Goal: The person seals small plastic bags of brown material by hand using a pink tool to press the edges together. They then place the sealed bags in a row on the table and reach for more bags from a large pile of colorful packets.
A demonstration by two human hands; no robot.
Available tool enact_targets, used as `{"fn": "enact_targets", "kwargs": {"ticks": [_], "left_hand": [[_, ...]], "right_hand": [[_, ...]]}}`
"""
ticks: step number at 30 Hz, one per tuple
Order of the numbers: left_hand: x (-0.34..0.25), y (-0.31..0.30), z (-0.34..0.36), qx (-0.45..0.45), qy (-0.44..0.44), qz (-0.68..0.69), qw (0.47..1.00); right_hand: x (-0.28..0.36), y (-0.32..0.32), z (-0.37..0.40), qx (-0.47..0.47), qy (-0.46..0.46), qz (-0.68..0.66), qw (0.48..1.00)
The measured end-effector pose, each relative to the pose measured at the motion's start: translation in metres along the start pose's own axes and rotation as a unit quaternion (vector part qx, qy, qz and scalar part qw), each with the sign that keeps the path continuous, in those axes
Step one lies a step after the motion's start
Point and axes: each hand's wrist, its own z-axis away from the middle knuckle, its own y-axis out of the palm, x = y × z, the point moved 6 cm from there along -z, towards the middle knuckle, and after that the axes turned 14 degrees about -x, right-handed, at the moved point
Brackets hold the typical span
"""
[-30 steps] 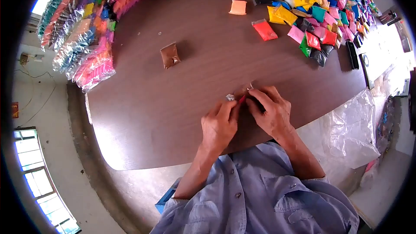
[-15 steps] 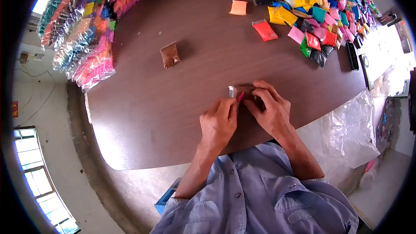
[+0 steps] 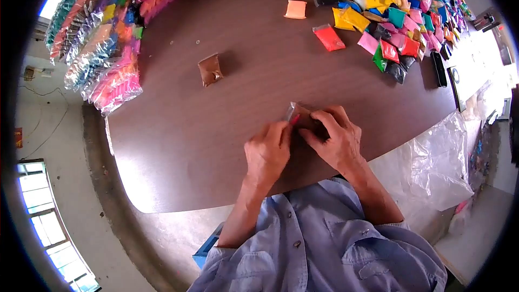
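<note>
My left hand (image 3: 267, 150) is closed, its fingertips around a small pinkish-red object (image 3: 294, 119) whose tip alone shows. That tip overlaps the clear end of a brown packet (image 3: 304, 114). On the packet's other side, my right hand (image 3: 339, 139) grips it between thumb and fingers, covering part of it. Another brown packet (image 3: 210, 70) lies farther up the table to the left, apart from both hands.
The brown table (image 3: 178, 135) carries a heap of coloured packets (image 3: 400, 19) at the back right. A red packet (image 3: 328, 38) and a peach packet (image 3: 295, 9) lie beside it. Bundled packets (image 3: 116, 73) line the left edge. A clear plastic bag (image 3: 440, 159) hangs at the right.
My left hand has shifted slightly left and down with the pinkish-red object. The brown packet has tilted, its clear end turning upward. My right hand stays almost in place.
</note>
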Motion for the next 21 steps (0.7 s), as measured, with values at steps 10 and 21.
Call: {"fn": "enact_targets", "kwargs": {"ticks": [10, 21], "left_hand": [[-0.01, -0.01, -0.004, -0.009, 0.004, 0.055, 0.998], [0.001, -0.016, -0.016, -0.027, 0.0, -0.005, 1.0]], "right_hand": [[-0.001, 0.002, 0.003, 0.003, 0.006, 0.0, 1.0], [0.0, 0.001, 0.0, -0.002, 0.011, -0.017, 1.0]]}}
